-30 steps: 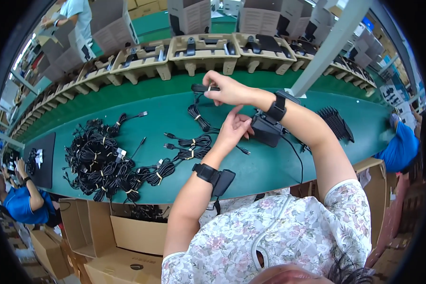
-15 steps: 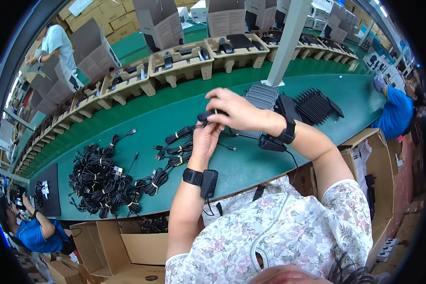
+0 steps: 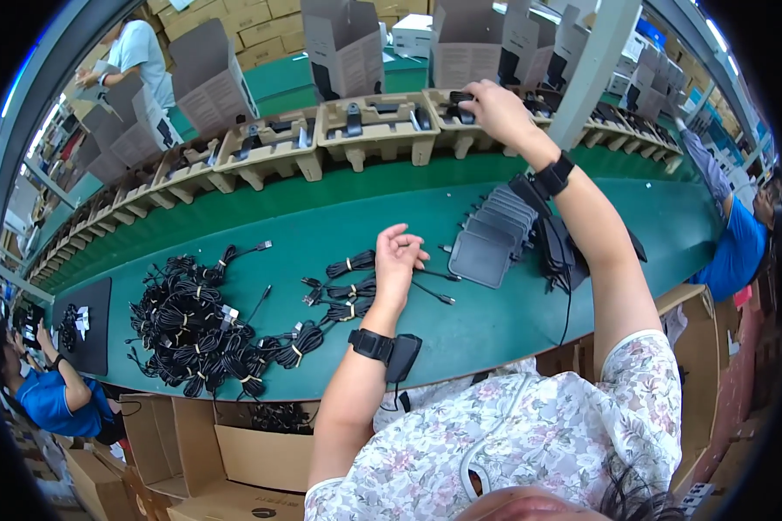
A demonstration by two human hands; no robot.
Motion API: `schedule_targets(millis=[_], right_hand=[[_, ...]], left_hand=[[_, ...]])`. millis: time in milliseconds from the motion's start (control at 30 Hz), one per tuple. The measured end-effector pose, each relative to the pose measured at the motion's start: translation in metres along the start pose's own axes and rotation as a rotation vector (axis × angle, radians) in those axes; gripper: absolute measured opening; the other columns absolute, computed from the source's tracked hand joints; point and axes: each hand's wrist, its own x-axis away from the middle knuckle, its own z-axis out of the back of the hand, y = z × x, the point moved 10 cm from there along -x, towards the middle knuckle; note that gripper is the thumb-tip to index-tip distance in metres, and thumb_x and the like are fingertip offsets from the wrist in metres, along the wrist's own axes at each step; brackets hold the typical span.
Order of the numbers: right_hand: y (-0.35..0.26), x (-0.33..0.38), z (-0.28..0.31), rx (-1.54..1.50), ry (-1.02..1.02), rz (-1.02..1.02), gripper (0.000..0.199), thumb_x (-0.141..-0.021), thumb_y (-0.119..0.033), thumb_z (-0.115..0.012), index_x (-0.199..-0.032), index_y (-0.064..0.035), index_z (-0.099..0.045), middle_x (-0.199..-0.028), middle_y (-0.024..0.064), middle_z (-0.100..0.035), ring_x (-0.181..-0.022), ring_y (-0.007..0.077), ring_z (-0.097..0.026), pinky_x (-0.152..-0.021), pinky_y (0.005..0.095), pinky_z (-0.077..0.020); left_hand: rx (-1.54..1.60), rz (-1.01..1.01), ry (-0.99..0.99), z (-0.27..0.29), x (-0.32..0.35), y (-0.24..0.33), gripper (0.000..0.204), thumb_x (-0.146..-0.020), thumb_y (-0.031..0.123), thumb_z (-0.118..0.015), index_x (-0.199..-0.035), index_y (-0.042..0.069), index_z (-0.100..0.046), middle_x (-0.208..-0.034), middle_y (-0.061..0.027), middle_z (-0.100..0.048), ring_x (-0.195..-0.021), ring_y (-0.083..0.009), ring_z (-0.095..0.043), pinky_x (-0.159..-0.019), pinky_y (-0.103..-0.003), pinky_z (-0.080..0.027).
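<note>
Littering surface [image 3: 478, 321], 8 o'clock: cables [image 3: 187, 326] | left fingers [image 3: 396, 231] apart | right fingers [image 3: 473, 88] clamped on black bundle [image 3: 460, 97] | cartons [image 3: 269, 28], 11 o'clock

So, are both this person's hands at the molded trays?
No, only the right hand is at a molded tray, while the left hand is over the green tabletop beside bundled black cables.

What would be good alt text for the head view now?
The right hand holds a small black item at a tan molded tray in a long row. The empty left hand is loosely open over the green table, beside banded black cables, with a cable pile farther left and flat gray pieces to the right.
</note>
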Motion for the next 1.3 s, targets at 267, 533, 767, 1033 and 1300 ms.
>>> schedule_targets(millis=[267, 533, 767, 1033, 1300], right_hand=[[0.038, -0.063, -0.092, 0.361, -0.342, -0.025, 0.018, -0.082, -0.014, -0.054, -0.092, -0.0017, -0.061, -0.091, 0.0183, -0.061, -0.086, 0.0349, -0.060, -0.074, 0.0405, -0.0492], [0.068, -0.062, -0.165, 0.071, -0.103, -0.336, 0.019, -0.080, -0.013, -0.053, -0.091, 0.0002, -0.062, -0.094, 0.0214, -0.061, -0.091, 0.0347, -0.060, -0.079, 0.0430, -0.0477], [0.070, -0.051, -0.173, 0.116, -0.259, -0.245, 0.022, -0.080, -0.013, -0.052, -0.096, -0.0001, -0.059, -0.091, 0.0208, -0.060, -0.089, 0.0367, -0.059, -0.079, 0.0447, -0.0465], [0.089, -0.054, -0.174, 0.161, 0.009, -0.141, 0.022, -0.082, -0.013, -0.045, -0.092, -0.0048, -0.063, -0.089, 0.0187, -0.060, -0.084, 0.0345, -0.059, -0.072, 0.0448, -0.0476], [-0.011, 0.026, -0.101, 0.088, 0.059, 0.125, 0.018, -0.080, -0.023, -0.056, -0.086, -0.0069, -0.061, -0.085, 0.0108, -0.058, -0.086, 0.0303, -0.056, -0.070, 0.0397, -0.0464]], left_hand=[[-0.028, 0.068, 0.028, 0.002, 0.003, -0.013, 0.037, -0.085, 0.000, -0.053, -0.119, 0.000, -0.035, -0.093, -0.0094, -0.055, -0.070, -0.0126, -0.056, -0.056, -0.021, -0.045], [-0.029, 0.078, 0.041, 0.007, 0.000, -0.017, 0.036, -0.085, -0.002, -0.052, -0.118, 0.000, -0.036, -0.093, -0.0095, -0.055, -0.070, -0.0123, -0.056, -0.057, -0.021, -0.045], [-0.056, 0.065, 0.066, 0.019, 0.003, -0.022, 0.034, -0.086, 0.000, -0.052, -0.117, 0.000, -0.037, -0.094, -0.0095, -0.054, -0.069, -0.0127, -0.056, -0.057, -0.022, -0.045], [-0.072, 0.081, 0.017, 0.016, -0.006, -0.032, 0.032, -0.087, 0.001, -0.051, -0.116, 0.000, -0.038, -0.093, -0.0097, -0.054, -0.068, -0.0130, -0.056, -0.055, -0.022, -0.046], [-0.270, 0.044, -0.040, 0.019, -0.013, -0.033, 0.026, -0.086, 0.000, -0.050, -0.110, 0.000, -0.044, -0.094, -0.0102, -0.054, -0.064, -0.0106, -0.056, -0.051, -0.021, -0.047]])
